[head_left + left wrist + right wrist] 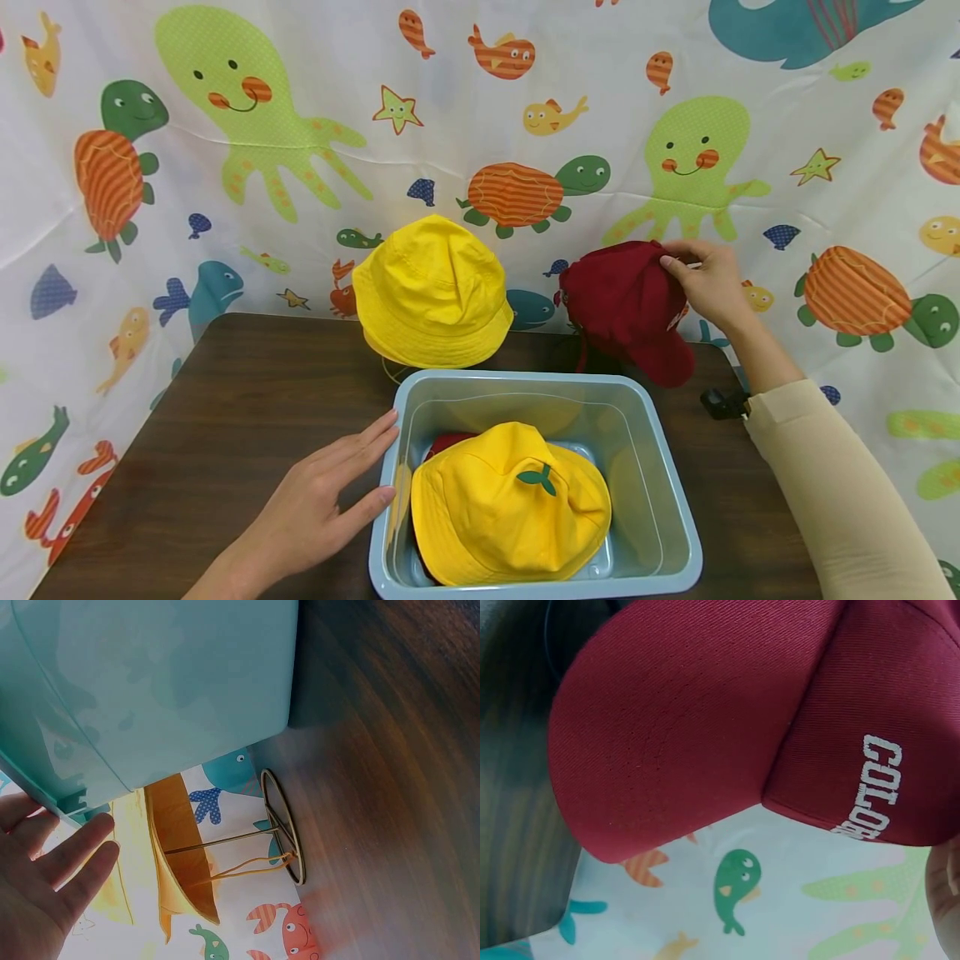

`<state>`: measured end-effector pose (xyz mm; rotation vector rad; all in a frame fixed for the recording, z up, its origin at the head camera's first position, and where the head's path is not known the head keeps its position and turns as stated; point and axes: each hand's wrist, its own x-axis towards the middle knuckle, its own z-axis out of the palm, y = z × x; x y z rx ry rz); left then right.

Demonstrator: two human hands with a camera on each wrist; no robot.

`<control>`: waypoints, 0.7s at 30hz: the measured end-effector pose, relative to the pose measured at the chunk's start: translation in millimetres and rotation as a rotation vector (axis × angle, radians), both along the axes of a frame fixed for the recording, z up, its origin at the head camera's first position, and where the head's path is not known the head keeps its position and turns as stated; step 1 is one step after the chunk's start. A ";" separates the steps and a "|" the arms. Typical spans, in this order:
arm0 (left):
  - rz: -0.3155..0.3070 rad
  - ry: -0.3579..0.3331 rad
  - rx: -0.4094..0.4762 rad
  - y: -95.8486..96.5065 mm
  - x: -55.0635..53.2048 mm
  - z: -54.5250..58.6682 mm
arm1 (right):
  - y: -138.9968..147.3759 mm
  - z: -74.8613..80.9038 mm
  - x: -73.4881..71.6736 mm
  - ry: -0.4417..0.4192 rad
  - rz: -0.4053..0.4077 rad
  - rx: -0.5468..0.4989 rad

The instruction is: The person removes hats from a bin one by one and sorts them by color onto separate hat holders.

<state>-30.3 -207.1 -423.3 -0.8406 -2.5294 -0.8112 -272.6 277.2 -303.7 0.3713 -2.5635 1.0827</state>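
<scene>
A dark red baseball cap (622, 300) with white lettering hangs tilted at the back right, brim pointing down. My right hand (705, 279) pinches its crown between thumb and fingers; in the right wrist view the cap (697, 727) fills most of the picture. My left hand (326, 487) has its fingers extended, fingertips at the left rim of a light blue plastic bin (525, 377). Inside the bin lies a yellow hat (502, 517) with a green leaf-shaped tab, partly covering something red (447, 442).
Behind the bin a yellow bucket hat (433, 292) sits on a wire stand (274, 829). The dark wooden table (247, 417) ends at a white curtain (315, 50) printed with sea animals. A black device (723, 404) is at the right wrist.
</scene>
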 end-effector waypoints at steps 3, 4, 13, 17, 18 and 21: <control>0.000 0.003 0.004 0.0 0.0 0.2 | -0.4 -1.6 0.6 -0.006 0.004 -0.005; 0.001 0.003 0.004 0.1 0.2 0.3 | -0.6 -1.9 0.9 -0.006 0.008 -0.006; 0.007 -0.004 -0.003 0.0 0.6 0.0 | -1.0 -6.5 3.3 -0.067 0.023 -0.004; 0.012 -0.012 -0.012 -0.3 0.5 -0.3 | -0.1 -8.4 3.0 -0.089 0.030 0.011; 0.013 -0.015 -0.015 -0.6 0.3 -1.0 | 0.2 -8.5 3.0 -0.095 0.035 0.010; 0.009 -0.021 -0.014 -1.5 -0.3 -2.2 | -0.1 -8.9 2.9 -0.106 0.046 0.004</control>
